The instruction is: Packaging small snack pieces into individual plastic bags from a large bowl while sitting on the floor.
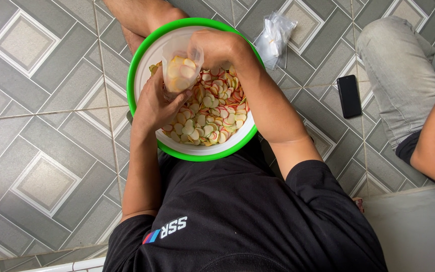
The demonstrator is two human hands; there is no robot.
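Head view: chip-filled clear bag (pixel 179 70) held between both hands' fingers (pixel 177 103).

Tiled floor (pixel 41 100) left of green-rimmed basin (pixel 136 70): open passage. Right side narrower: clear bag bundle (pixel 275 38), black phone (pixel 349 95), seated co-worker's leg (pixel 399 70). Basin interior crowded by both hands and crackers (pixel 217 118)

Black short-sleeved shirt (pixel 237 211), bare forearms.
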